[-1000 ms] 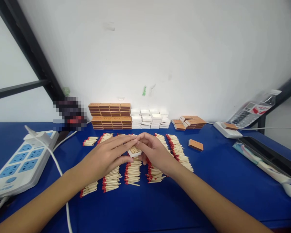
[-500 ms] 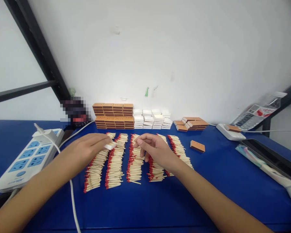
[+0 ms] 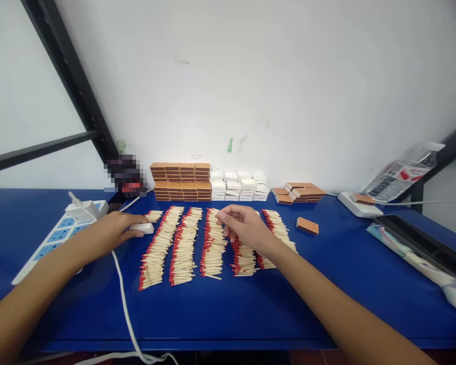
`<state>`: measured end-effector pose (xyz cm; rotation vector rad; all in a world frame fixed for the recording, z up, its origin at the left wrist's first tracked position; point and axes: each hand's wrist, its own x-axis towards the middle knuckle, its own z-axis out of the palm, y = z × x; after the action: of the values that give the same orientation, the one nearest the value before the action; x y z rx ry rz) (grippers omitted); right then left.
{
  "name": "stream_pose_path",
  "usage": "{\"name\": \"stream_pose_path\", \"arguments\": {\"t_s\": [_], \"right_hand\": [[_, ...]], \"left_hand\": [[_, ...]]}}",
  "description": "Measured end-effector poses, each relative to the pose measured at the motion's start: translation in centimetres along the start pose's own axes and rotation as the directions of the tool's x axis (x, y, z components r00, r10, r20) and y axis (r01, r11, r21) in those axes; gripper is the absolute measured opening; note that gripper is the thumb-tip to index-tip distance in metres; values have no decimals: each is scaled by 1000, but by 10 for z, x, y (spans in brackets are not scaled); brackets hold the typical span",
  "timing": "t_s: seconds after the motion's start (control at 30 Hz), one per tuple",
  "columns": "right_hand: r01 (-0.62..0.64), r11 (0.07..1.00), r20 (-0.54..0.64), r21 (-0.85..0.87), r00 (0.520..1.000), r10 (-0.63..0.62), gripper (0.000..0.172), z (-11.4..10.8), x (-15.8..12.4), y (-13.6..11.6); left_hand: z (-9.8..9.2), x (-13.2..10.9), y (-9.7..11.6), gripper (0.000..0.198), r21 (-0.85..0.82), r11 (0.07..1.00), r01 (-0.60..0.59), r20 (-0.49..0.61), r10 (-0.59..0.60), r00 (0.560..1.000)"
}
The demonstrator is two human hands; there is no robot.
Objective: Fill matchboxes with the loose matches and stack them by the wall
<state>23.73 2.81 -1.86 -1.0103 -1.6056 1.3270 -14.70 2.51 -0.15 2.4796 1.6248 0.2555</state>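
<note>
Head view: left hand (image 3: 120,228) grasps a small white cardboard matchbox tray (image 3: 146,228) between thumb and fingers, at the left end of the layout, just beside a small bunch of red-tipped wooden matches (image 3: 154,216); can't tell if the tray touches the glossy blue tabletop (image 3: 228,314). Right hand (image 3: 247,228) is released, fingers loosely curled, over the middle of five long rows of red-tipped wooden matches (image 3: 182,253); contact with them unclear. Behind, against the wall: stacked orange-brown cardboard matchboxes (image 3: 181,190), with stacked white cardboard trays (image 3: 238,187) right beside them
</note>
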Motion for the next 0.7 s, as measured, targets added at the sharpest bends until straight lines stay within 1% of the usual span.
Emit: {"name": "stream_pose_path", "arguments": {"t_s": [0.07, 0.13, 0.27, 0.37, 0.47, 0.53, 0.6, 0.7], "right_hand": [[0, 1000, -8, 2, 1000, 0, 44, -2, 2, 2], [0, 1000, -14, -10, 1000, 0, 42, -5, 3, 3], [-7, 1000, -18, -24, 1000, 6, 41, -7, 2, 3], [0, 1000, -21, -17, 1000, 0, 39, -7, 2, 2], [8, 999, -21, -32, 1000, -9, 39, -8, 1, 1], [11, 999, -22, -49, 1000, -12, 40, -9, 1, 1], [11, 999, -24, -53, 1000, -12, 40, -9, 2, 1], [13, 999, -24, -38, 1000, -14, 40, -9, 2, 1]], "left_hand": [[1, 3, -3, 54, 34, 999, 25, -1, -24, 1000], [0, 7, -5, 54, 37, 999, 15, -19, -14, 1000], [-2, 11, -8, 59, 18, 1000, 3, -101, -1, 995], [-2, 13, -7, 63, 62, 998, 22, -146, -13, 989], [-1, 12, -5, 66, 106, 994, 5, -177, 14, 984], [0, 10, -3, 64, 105, 994, -13, -180, 32, 983], [1, 8, -2, 63, 90, 995, -33, -159, 47, 986], [2, 5, -2, 72, 67, 996, -60, -126, 68, 990]]}}
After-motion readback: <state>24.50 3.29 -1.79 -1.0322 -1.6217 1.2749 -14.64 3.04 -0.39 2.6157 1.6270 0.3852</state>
